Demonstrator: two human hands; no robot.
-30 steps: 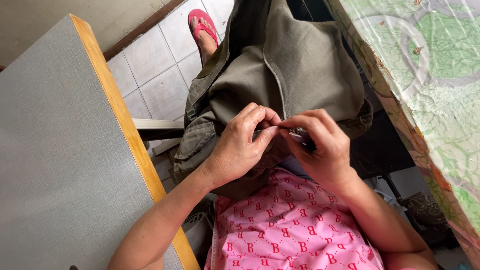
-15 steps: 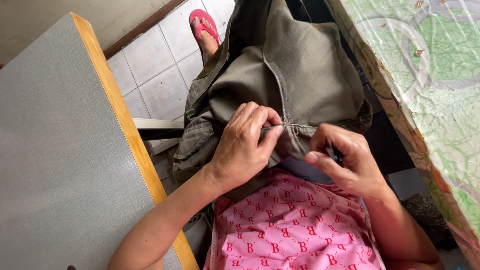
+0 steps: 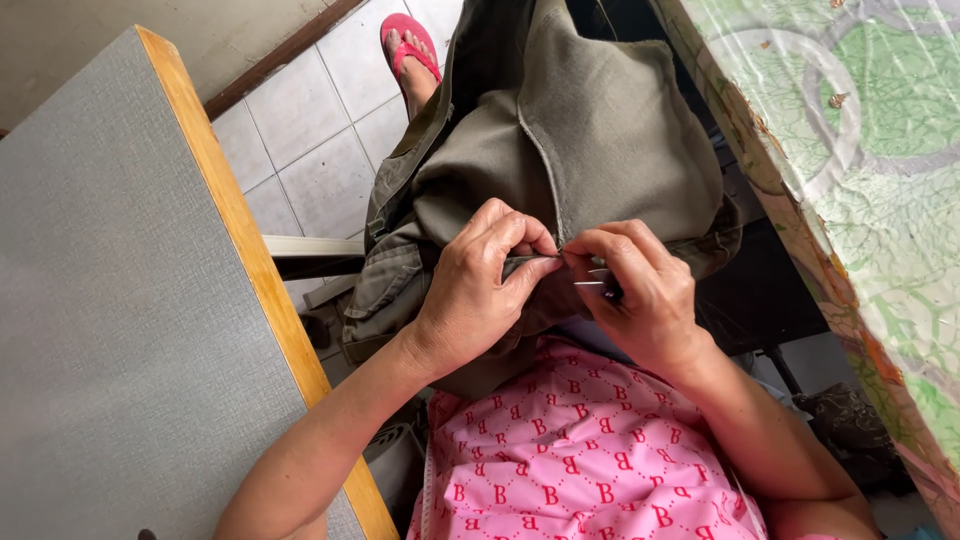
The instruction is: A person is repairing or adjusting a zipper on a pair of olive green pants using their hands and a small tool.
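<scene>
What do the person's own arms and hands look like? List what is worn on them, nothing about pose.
Both forearms are bare to the edge of the picture: no sleeves in view. The left hand and right hand wear no gloves, and no rings, watch or bracelets can be seen. The fingernails are short and unpainted. The only clothing near the arms is pink patterned fabric over the lap.

I cannot tell what small metal tool (image 3: 592, 287) sits under the right fingers (image 3: 610, 245); they cover most of it. Far above the fingers, the picture's top edge cuts the olive garment (image 3: 590, 130) and the pink sandal (image 3: 408, 40).
</scene>
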